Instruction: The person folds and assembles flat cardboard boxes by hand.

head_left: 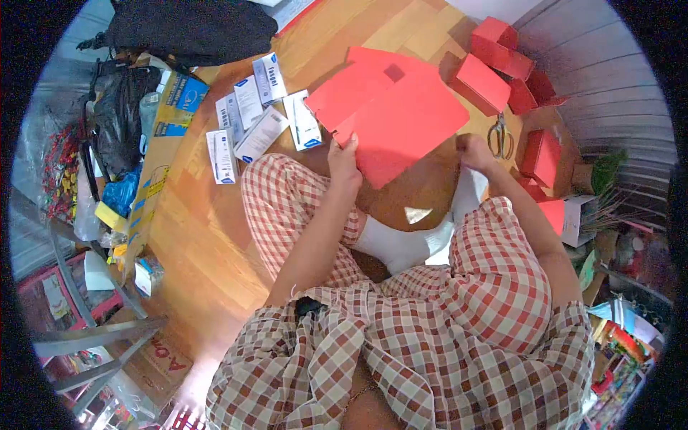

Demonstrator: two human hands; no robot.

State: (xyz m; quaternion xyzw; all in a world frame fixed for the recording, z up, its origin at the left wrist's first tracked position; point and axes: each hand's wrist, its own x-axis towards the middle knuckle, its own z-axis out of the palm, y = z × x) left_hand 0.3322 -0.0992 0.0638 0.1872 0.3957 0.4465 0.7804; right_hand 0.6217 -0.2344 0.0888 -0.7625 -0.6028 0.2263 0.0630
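My left hand [345, 162] grips the lower left edge of a flat red card sheet [408, 118], its thumb lying on top. The sheet is held tilted above the floor and seems to overlap another red piece [351, 80]; a small dark diamond shows near its upper part. My right hand [476, 153] is closed, just below the sheet's right corner and apart from it. Whatever its curled fingers may hold is hidden. Close to that hand, a pair of scissors [499, 137] lies on the floor. Several small white-and-blue boxes [261, 134] lie left of the sheet.
Red folded boxes [481, 84] stand at the upper right, with another red box [541, 158] beside the wall. A black bag [190, 32] lies at the top left. Along the left are a taped carton [161, 143] and a grey metal frame [100, 340]. Plants [608, 172] stand right.
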